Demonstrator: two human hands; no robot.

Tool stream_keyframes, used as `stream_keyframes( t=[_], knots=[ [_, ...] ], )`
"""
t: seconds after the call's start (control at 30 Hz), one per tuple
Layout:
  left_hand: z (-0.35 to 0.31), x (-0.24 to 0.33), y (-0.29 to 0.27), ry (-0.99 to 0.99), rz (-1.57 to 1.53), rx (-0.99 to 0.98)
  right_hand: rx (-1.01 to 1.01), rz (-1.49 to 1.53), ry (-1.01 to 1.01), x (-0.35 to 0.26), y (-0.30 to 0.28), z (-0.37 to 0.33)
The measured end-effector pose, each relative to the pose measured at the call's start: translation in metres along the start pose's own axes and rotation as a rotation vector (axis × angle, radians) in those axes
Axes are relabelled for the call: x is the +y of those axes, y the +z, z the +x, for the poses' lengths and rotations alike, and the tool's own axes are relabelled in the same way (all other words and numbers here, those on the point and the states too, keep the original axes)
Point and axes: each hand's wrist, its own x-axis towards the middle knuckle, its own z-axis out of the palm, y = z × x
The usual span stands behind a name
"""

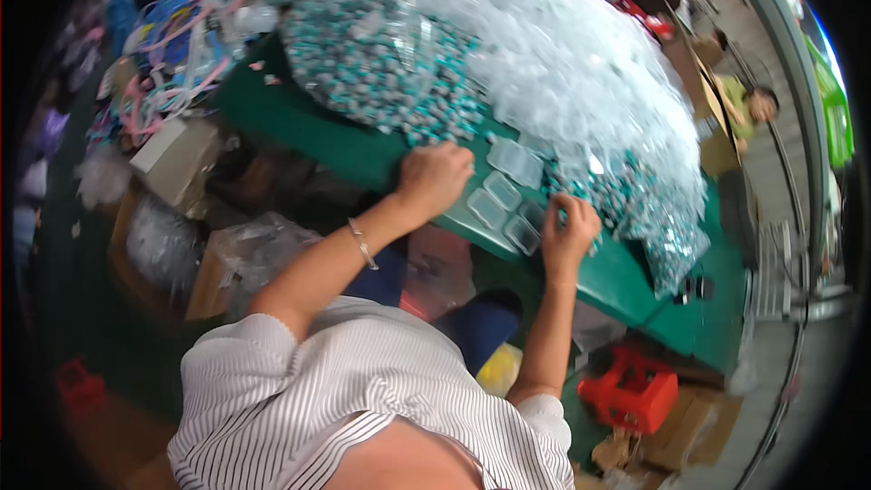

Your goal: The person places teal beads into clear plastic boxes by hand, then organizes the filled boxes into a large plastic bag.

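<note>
My left hand (435,180) is at the front edge of a heap of small teal and grey pieces (372,63). Its fingers are curled together, and whatever they hold is hidden. To the right, my right hand (570,227) has its thumb and fingers drawn into a pinch beside a second, smaller spread of the same pieces (617,189). Between my hands lie small clear plastic cases: an open case (490,202) in the middle, another case (524,229) close to my right hand, and a larger clear lid or tray (515,163) farther back.
A large mound of clear plastic cases (553,45) covers the far side of the green table (318,145). Tangled coloured straps (177,45) hang at the far left, near cardboard boxes. A red plastic stool (631,390) stands below the table at right. Another person (748,109) is farther off.
</note>
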Motion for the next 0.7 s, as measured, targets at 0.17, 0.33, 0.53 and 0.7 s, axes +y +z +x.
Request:
stream_keyframes(
  t=[0.17,0.33,0.53,0.7],
  knots=[
    [-0.009,-0.006,0.026,-0.023,0.01,0.053,-0.218,-0.478,0.014,0.02,0.016,0.006],
    [-0.008,0.005,0.043,0.052,0.056,-0.011,-0.217,-0.694,-0.014,0.03,0.014,0.0],
    [-0.012,-0.004,0.056,0.052,0.052,0.089,-0.298,-0.642,-0.084,-0.004,0.001,0.015],
    [-0.011,-0.004,0.046,0.04,0.002,0.0,-0.405,-0.715,-0.054,0.026,0.016,0.015]
  ],
)
